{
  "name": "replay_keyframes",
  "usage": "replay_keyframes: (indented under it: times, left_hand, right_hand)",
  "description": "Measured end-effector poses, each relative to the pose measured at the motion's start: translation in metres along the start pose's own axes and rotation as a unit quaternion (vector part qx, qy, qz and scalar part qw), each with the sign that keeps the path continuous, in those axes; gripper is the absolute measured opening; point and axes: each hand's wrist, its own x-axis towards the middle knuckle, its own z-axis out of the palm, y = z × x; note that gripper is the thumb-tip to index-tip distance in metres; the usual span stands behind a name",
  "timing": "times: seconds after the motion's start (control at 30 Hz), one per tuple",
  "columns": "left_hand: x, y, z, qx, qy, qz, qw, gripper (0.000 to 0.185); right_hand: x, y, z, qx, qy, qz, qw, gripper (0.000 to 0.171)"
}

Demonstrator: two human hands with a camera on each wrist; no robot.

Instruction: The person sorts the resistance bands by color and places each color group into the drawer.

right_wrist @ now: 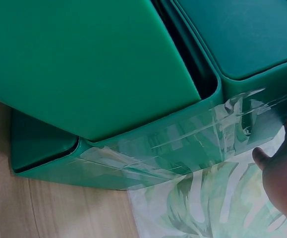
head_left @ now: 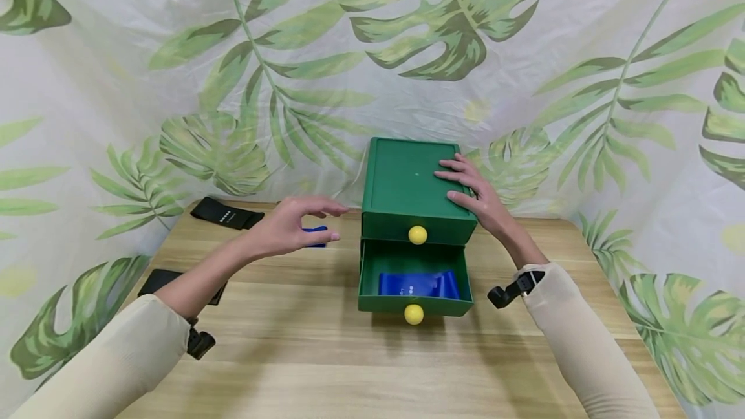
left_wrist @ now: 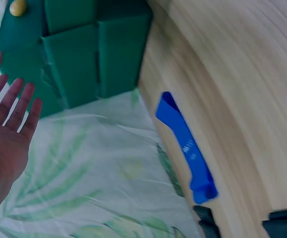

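Note:
A green two-drawer box (head_left: 407, 186) stands at the back middle of the wooden table (head_left: 326, 354). Its lower drawer (head_left: 414, 283) is pulled out and holds a folded blue band (head_left: 418, 284); each drawer front has a yellow knob (head_left: 414, 313). My right hand (head_left: 468, 189) rests flat on the box top near its right edge, fingers straight. My left hand (head_left: 291, 225) hovers open above the table left of the box, holding nothing, just over a second blue band (head_left: 316, 233). In the left wrist view that blue band (left_wrist: 186, 148) lies on the table edge beside the box (left_wrist: 79, 54).
A black band (head_left: 227, 214) lies at the back left of the table and another black one (head_left: 169, 283) sits under my left forearm. A leaf-print cloth (head_left: 174, 83) hangs close behind and on both sides.

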Motion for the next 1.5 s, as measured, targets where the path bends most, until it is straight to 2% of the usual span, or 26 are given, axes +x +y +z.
replay_keyframes:
  times: [0.2,0.47,0.7,0.83,1.0,1.27,1.5]
  left_hand:
    - [-0.008,-0.023,0.005,0.031,-0.007,-0.019,0.9993,0.048]
    - [-0.016,-0.052,0.010,0.024,-0.013,-0.051,0.9983,0.056]
    - [-0.026,-0.087,0.023,0.047,-0.024,-0.098,0.9938,0.061]
    - [-0.031,-0.103,0.030,0.050,-0.027,-0.114,0.9919,0.062]
    - [-0.036,-0.117,0.036,0.048,-0.013,-0.122,0.9913,0.064]
    - [-0.039,-0.137,0.047,0.052,-0.044,-0.149,0.9865,0.067]
    - [-0.045,-0.149,0.054,0.055,-0.035,-0.163,0.9844,0.064]
  right_hand:
    - [-0.001,-0.007,-0.001,-0.001,-0.003,0.005,1.000,0.041]
    - [-0.001,-0.005,-0.002,0.000,0.000,0.000,1.000,0.041]
    - [-0.001,-0.006,-0.001,-0.001,-0.001,0.001,1.000,0.040]
    - [-0.001,-0.006,-0.001,-0.003,0.000,0.001,1.000,0.040]
    - [0.000,-0.006,-0.001,-0.006,-0.004,0.005,1.000,0.041]
    - [0.000,-0.006,-0.001,-0.004,-0.002,0.007,1.000,0.041]
    - [0.001,-0.008,-0.001,-0.002,-0.005,0.011,1.000,0.041]
